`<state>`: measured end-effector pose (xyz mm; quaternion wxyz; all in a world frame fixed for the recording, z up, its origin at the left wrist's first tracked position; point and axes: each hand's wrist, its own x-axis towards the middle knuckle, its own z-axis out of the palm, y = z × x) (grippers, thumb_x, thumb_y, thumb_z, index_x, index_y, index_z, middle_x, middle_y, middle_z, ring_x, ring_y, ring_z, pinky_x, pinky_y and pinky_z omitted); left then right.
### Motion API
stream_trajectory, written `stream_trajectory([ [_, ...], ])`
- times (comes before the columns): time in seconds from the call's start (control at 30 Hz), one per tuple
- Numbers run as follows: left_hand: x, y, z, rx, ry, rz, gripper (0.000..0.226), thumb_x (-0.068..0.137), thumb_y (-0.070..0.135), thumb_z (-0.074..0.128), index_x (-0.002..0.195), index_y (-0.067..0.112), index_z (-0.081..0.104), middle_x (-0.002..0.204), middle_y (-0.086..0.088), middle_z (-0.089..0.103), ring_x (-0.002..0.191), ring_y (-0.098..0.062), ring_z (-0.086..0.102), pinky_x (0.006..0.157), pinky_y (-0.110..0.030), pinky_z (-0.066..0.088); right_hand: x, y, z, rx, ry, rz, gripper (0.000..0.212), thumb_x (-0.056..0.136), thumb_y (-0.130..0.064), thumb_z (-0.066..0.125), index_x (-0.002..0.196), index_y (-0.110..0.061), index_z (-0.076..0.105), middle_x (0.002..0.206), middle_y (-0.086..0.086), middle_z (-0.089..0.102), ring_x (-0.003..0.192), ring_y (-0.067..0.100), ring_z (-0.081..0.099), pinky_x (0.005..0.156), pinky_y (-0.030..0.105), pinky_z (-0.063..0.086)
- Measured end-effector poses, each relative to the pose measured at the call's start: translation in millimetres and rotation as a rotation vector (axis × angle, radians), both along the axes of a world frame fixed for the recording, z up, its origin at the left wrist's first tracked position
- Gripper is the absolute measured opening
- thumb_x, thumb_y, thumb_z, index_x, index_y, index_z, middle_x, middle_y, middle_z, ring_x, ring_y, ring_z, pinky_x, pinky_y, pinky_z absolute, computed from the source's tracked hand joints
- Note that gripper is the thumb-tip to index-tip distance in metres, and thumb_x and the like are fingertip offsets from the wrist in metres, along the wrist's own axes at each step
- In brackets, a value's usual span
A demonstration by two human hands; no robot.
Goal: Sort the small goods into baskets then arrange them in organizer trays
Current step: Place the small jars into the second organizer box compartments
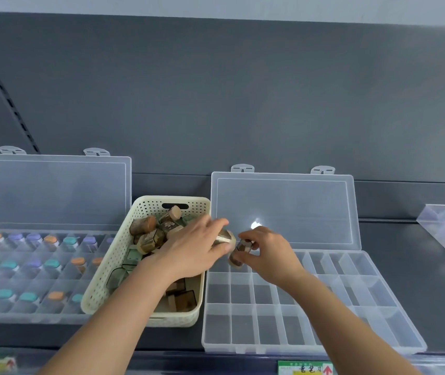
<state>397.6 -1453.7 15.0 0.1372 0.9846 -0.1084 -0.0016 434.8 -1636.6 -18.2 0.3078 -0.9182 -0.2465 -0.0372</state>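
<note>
Clear plastic organizer tray (40, 280) at your 9 o'clock holds jars with coloured caps (51, 240). Next, at 11 o'clock, the cream basket (99, 282) holds cork-topped brown jars (145, 226). Your left hand (191, 250) is closed around one jar (225, 238) above the basket's right rim. Your right hand (267, 253) pinches another jar (239, 255) over the far-left compartments of the empty tray (351, 315) at 1 o'clock.

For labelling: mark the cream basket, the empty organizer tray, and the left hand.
cream basket (102, 282): head view, left perforated wall.
empty organizer tray (243, 327): head view, front compartment floor.
left hand (191, 250): head view, back of hand.
</note>
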Motion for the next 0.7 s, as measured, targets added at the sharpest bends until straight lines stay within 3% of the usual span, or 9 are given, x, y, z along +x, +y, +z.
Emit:
stream_trajectory([
  [0.1, -1.7, -4.3, -1.1, 0.085, 0.013, -0.048, 0.056, 0.097, 0.039, 0.045, 0.145, 0.020, 0.023, 0.134, -0.002, 0.036, 0.126, -0.019, 0.039, 0.097, -0.035, 0.041, -1.7, -0.8, -0.2, -0.014, -0.020, 0.008, 0.039, 0.080, -0.030, 0.071, 0.116, -0.018, 0.065, 0.104, -0.002, 0.063, 0.091, 0.016, 0.060, 0.079, 0.027, 0.050],
  [0.17, -0.5, -5.8, -1.0, 0.070, -0.036, -0.056, 0.053, 0.092, 0.028, 0.057, 0.137, 0.017, 0.031, 0.134, -0.001, 0.040, 0.126, -0.018, 0.041, 0.098, -0.030, 0.041, -2.0, -1.4, 0.5, -0.047, -0.029, 0.015, 0.043, 0.080, -0.028, 0.070, 0.122, -0.018, 0.061, 0.109, -0.003, 0.062, 0.097, 0.015, 0.059, 0.082, 0.025, 0.049],
  [0.33, 7.7, -8.7, -5.0, 0.121, -0.054, -0.051, 0.041, 0.083, 0.023, 0.069, 0.119, 0.017, 0.053, 0.115, 0.003, 0.050, 0.110, -0.016, 0.047, 0.079, -0.027, 0.042, -3.4, -0.2, -1.7, -0.099, -0.039, 0.047, 0.036, 0.080, -0.022, 0.067, 0.116, -0.017, 0.064, 0.109, -0.001, 0.061, 0.096, 0.017, 0.058, 0.081, 0.025, 0.048],
  [0.47, 10.8, -13.1, -18.8, 0.234, -0.038, -0.122, 0.030, 0.085, 0.016, 0.065, 0.114, 0.012, 0.059, 0.104, -0.002, 0.051, 0.106, -0.021, 0.049, 0.085, -0.033, 0.043, -3.9, 2.0, -8.0, -0.156, -0.037, 0.048, 0.026, 0.080, -0.018, 0.064, 0.106, -0.014, 0.068, 0.102, 0.003, 0.061, 0.090, 0.022, 0.059, 0.074, 0.026, 0.047],
  [0.6, 9.3, -11.5, -28.5, 0.328, -0.016, -0.166, 0.026, 0.092, 0.018, 0.055, 0.117, 0.014, 0.059, 0.116, -0.002, 0.049, 0.113, -0.020, 0.043, 0.096, -0.038, 0.031, -2.2, 2.0, -10.7, -0.243, -0.032, 0.074, 0.019, 0.083, -0.022, 0.060, 0.097, -0.013, 0.068, 0.098, 0.004, 0.060, 0.089, 0.021, 0.057, 0.076, 0.030, 0.050],
  [0.7, 10.1, -10.7, -29.5, 0.338, -0.016, -0.164, 0.028, 0.093, 0.019, 0.054, 0.120, 0.015, 0.060, 0.119, 0.000, 0.049, 0.115, -0.020, 0.043, 0.099, -0.038, 0.030, -1.1, 2.2, -9.6, -0.279, -0.033, 0.103, 0.019, 0.087, -0.024, 0.057, 0.098, -0.015, 0.069, 0.100, 0.002, 0.060, 0.091, 0.017, 0.055, 0.079, 0.028, 0.051],
])
